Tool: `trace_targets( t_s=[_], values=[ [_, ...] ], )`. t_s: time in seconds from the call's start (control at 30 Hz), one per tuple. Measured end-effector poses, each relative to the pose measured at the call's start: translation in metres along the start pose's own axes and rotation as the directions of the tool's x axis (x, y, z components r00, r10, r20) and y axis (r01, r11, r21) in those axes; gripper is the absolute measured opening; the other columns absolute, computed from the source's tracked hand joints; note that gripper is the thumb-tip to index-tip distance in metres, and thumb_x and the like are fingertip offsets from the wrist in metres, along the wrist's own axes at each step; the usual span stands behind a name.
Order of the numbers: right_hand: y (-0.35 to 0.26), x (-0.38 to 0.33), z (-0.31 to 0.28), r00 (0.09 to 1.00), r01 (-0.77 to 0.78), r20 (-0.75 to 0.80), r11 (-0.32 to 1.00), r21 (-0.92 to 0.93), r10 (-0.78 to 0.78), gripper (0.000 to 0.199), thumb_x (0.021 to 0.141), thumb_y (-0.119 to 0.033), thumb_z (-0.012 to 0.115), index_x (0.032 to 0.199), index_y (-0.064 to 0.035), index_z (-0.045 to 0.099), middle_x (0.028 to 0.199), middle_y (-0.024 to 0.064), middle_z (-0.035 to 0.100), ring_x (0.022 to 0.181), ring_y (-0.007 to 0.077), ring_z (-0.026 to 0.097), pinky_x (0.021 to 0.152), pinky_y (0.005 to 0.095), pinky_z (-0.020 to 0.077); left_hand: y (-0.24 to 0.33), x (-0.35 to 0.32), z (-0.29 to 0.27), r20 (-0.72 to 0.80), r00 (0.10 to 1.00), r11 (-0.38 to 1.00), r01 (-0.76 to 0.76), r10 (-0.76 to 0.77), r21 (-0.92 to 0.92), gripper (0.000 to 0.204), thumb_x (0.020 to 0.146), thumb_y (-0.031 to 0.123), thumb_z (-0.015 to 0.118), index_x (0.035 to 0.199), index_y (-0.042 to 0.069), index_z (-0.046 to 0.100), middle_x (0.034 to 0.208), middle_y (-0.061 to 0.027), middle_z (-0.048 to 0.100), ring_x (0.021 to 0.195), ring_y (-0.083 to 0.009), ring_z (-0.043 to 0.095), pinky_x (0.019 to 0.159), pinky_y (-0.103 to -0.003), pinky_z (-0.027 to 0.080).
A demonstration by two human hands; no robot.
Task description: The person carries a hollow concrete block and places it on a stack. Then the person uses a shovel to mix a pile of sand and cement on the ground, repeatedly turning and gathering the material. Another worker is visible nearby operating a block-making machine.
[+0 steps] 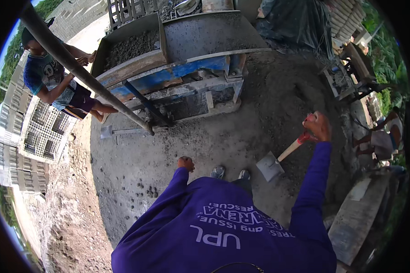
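My right hand (pixel 320 126) is closed around the red grip of a shovel (pixel 289 151), out to the right of my body. The shovel's wooden shaft slants down to the left, and its flat grey blade (pixel 269 167) is down by the ground near my shoes. My left hand (pixel 185 164) hangs in front of me with its fingers curled in, and nothing shows in it. Ahead stands a blue and grey metal machine (pixel 200 73) with a flat grey top. A box-like tray (pixel 136 63) on its left side holds dark gravelly mix.
A long metal pole (pixel 84 73) slants across the left side. Beyond it a person (pixel 59 75) stands by the tray. Concrete blocks (pixel 36 129) are stacked at far left. A mound of damp grey mix (pixel 291 86) lies right of the machine. Another person (pixel 380 139) is at far right.
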State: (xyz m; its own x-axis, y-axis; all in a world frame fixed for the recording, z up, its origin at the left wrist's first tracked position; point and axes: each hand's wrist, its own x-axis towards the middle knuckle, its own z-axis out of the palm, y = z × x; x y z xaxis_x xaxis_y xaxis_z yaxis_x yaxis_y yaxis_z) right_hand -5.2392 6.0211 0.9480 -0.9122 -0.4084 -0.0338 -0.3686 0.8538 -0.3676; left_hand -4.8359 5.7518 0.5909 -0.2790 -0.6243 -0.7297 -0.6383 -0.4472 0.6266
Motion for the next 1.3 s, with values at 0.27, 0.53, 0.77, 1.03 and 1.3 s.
trace_targets(
  t_s=[0.27, 0.53, 0.77, 1.03, 1.3],
  values=[
    [0.004, -0.004, 0.01, 0.999, 0.035, 0.0, 0.999, 0.021, -0.035, 0.037, 0.059, -0.025, 0.073, 0.082, 0.0004, 0.058, 0.075, 0.0161, 0.061, 0.071, 0.0272, 0.062, 0.065, 0.0401, 0.046, 0.005, -0.01, -0.002, -0.171, 0.98, 0.985, -0.08, 0.106, 0.154, 0.032, 0.088, 0.024, 0.056, 0.099, -0.005, 0.064, 0.072, -0.0156, 0.068, 0.058, -0.0222, 0.066, 0.055, -0.035, 0.054],
    [-0.003, -0.003, 0.011, 0.99, 0.132, 0.057, 0.987, -0.092, -0.127, 0.043, 0.059, -0.029, 0.073, 0.087, 0.0015, 0.06, 0.083, 0.0218, 0.064, 0.078, 0.0385, 0.063, 0.069, 0.0434, 0.0477, -0.024, -0.009, 0.01, -0.176, 0.984, 0.999, -0.031, 0.037, 0.036, 0.031, 0.088, 0.026, 0.052, 0.091, -0.003, 0.063, 0.068, -0.0135, 0.066, 0.057, -0.0221, 0.065, 0.055, -0.036, 0.053],
    [-0.018, -0.001, 0.018, 0.953, 0.275, 0.157, 0.958, -0.077, -0.261, 0.043, 0.059, -0.03, 0.075, 0.088, -0.0012, 0.061, 0.085, 0.0211, 0.064, 0.082, 0.0394, 0.063, 0.07, 0.0442, 0.0486, -0.019, -0.023, 0.031, -0.174, 0.985, 0.998, 0.009, 0.001, 0.055, 0.034, 0.089, 0.026, 0.05, 0.102, -0.004, 0.062, 0.071, -0.0138, 0.067, 0.061, -0.0208, 0.067, 0.057, -0.034, 0.054],
    [-0.024, 0.0, 0.002, 0.845, 0.483, 0.257, 0.876, 0.008, -0.469, 0.034, 0.056, -0.029, 0.076, 0.075, -0.0052, 0.062, 0.077, 0.017, 0.065, 0.073, 0.0376, 0.063, 0.063, 0.044, 0.0499, -0.005, -0.049, 0.073, -0.204, 0.979, 0.996, -0.018, 0.0, -0.088, 0.033, 0.088, 0.025, 0.049, 0.099, -0.002, 0.063, 0.072, -0.0147, 0.067, 0.06, -0.0207, 0.066, 0.057, -0.034, 0.054],
    [-0.028, -0.032, -0.023, 0.714, 0.651, 0.225, 0.747, 0.138, -0.663, 0.032, 0.061, -0.03, 0.075, 0.078, -0.0064, 0.062, 0.076, 0.0143, 0.065, 0.072, 0.0346, 0.065, 0.062, 0.0444, 0.0505, 0.189, -0.107, 0.118, -0.182, 0.865, 0.829, -0.501, 0.468, -0.25, 0.036, 0.091, 0.03, 0.054, 0.106, -0.002, 0.06, 0.078, -0.0087, 0.064, 0.064, -0.0145, 0.06, 0.055, -0.028, 0.047]
  ],
)
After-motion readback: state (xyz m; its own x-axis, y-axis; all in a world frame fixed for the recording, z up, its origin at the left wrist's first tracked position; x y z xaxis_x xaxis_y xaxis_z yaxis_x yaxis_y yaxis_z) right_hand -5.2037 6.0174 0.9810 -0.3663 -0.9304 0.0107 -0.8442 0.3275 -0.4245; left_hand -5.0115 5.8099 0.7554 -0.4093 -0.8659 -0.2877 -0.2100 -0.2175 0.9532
